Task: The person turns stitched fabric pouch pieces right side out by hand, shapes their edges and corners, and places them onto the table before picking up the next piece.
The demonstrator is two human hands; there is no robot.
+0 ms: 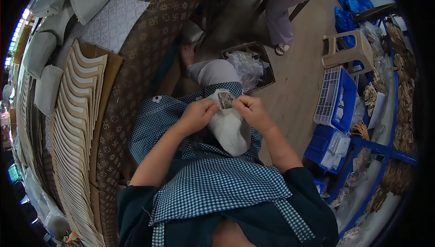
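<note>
A pale grey shoe upper [229, 131] lies on my lap, its rounded end towards me. At its far end is an opening where a brown patterned lining [226, 100] shows. My left hand [198, 116] is closed, thumb and fingers pinching the left edge of that opening. On the opposite edge my right hand [253, 112] pinches the material in the same way, fingers curled. Anything small between the fingertips is hidden. Beneath the piece is my checked apron [156, 117].
To the left, a patterned cloth [118, 124] bears a long overlapping row of curved cut pieces [79, 111] and several grey uppers [41, 54]. Ahead are a carton of plastic [267, 77] and a standing person [278, 15]. A stool [349, 49] and blue crates [346, 97] stand right.
</note>
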